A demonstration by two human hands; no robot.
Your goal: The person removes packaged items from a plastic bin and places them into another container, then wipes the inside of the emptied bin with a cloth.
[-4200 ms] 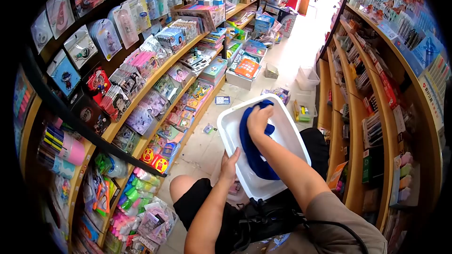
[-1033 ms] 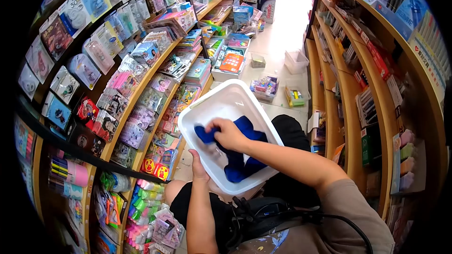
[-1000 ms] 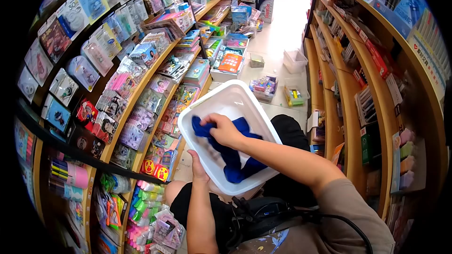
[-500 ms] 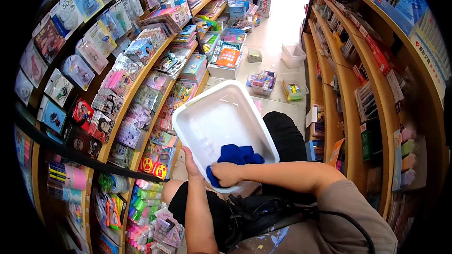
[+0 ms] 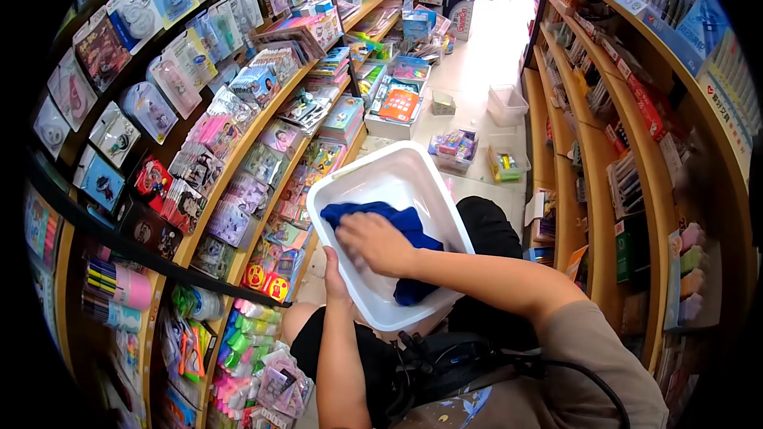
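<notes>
A white plastic tub is tilted over my lap, its inside facing me. My left hand grips its left side near the lower corner, thumb up along the outer wall. Inside the tub, a dark blue cloth lies spread across the bottom and up toward the left wall. My right hand lies on top of the cloth with fingers stretched out and slightly blurred, pressing it to the tub. Part of the cloth hangs out below my right wrist.
Shelves of packaged stationery rise on the left; curved wooden shelves stand on the right. Down the aisle floor are a clear bin of packets, a bin with yellow items, an upright clear bin and a box of books.
My right hand has moved up and left inside the tub, and its fingers have stretched out. The blue cloth has spread toward the left wall. My left hand still holds the tub.
</notes>
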